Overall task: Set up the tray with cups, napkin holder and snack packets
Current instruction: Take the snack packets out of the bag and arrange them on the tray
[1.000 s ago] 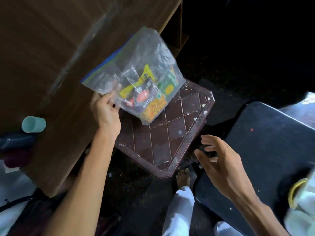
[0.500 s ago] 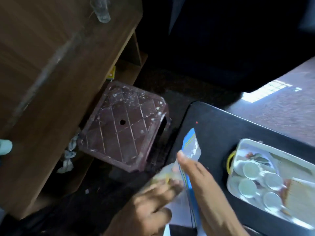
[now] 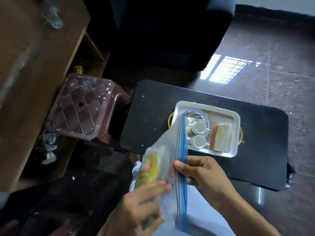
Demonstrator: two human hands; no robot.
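A clear zip bag (image 3: 166, 150) with a blue seal strip holds yellow snack packets (image 3: 148, 169). I hold it in front of me, low in the view. My left hand (image 3: 136, 205) grips the bag's lower side. My right hand (image 3: 202, 174) pinches the blue seal strip. Beyond the bag, a white tray (image 3: 236, 133) with yellow handles rests on a black table (image 3: 150, 116). White cups (image 3: 199, 127) sit in the tray's left half, and a napkin holder (image 3: 221, 137) with napkins stands in its right half.
A maroon plastic stool (image 3: 80, 106) stands left of the black table. A wooden cabinet (image 3: 34, 68) fills the far left, with crumpled paper (image 3: 49, 150) on the floor beside it. A dark sofa (image 3: 162, 31) lies behind the table; polished floor (image 3: 272, 74) to the right.
The bag left the stool area and came down in front of me. My right hand has taken hold of its seal strip. The view swung right and the tray came into full view.
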